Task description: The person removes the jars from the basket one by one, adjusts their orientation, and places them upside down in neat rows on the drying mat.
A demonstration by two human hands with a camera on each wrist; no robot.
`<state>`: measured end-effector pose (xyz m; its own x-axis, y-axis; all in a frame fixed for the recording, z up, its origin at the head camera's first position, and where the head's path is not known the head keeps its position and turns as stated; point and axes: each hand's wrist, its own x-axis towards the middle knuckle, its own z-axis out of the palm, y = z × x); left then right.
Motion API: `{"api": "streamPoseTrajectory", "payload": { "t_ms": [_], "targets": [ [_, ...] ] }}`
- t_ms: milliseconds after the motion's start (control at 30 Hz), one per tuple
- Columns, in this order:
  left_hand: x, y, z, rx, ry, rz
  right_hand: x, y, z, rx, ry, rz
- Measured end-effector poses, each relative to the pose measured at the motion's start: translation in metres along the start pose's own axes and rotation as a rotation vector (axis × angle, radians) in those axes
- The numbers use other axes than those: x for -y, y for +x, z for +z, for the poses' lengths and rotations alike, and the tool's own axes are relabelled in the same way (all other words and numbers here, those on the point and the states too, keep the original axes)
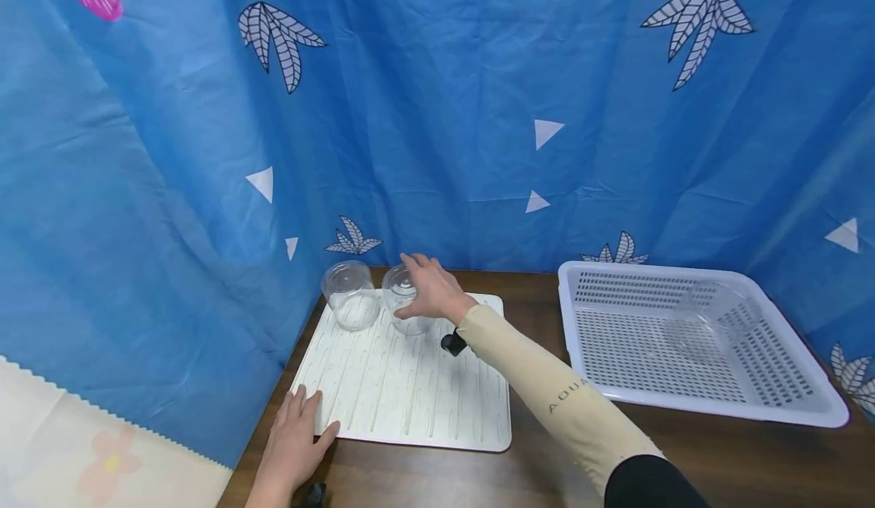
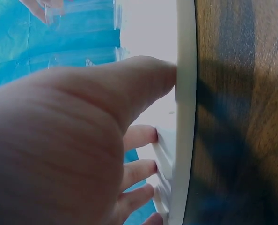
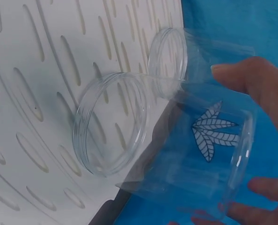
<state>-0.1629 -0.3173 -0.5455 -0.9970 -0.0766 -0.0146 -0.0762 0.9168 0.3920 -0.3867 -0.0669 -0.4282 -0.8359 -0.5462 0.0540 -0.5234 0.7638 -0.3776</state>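
Clear glass cup (image 1: 407,304) stands upside down at the far edge of the white drying mat (image 1: 403,386), right hand (image 1: 432,289) gripping its base. Right wrist view shows its rim tilted off the mat. Left hand (image 1: 292,438) lies flat, fingers on the mat's near corner.

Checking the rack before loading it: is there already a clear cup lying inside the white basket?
Yes, a clear cup lies inside the white basket, faintly visible against its perforated floor.
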Motion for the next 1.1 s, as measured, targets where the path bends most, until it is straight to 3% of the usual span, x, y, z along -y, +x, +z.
{"api": "streamPoseTrajectory", "payload": {
  "t_ms": [267,467,1100],
  "targets": [
    [0.006,-0.001,-0.001,-0.014,0.039,0.011,0.001,-0.017,-0.014,-0.030,0.067,-0.010],
    [0.008,-0.001,0.000,-0.011,0.054,0.023,0.000,-0.043,-0.034,-0.078,0.135,-0.047],
    [-0.004,0.005,0.002,0.027,0.021,0.022,-0.016,-0.118,-0.103,-0.383,0.348,-0.020]
  ]
}}
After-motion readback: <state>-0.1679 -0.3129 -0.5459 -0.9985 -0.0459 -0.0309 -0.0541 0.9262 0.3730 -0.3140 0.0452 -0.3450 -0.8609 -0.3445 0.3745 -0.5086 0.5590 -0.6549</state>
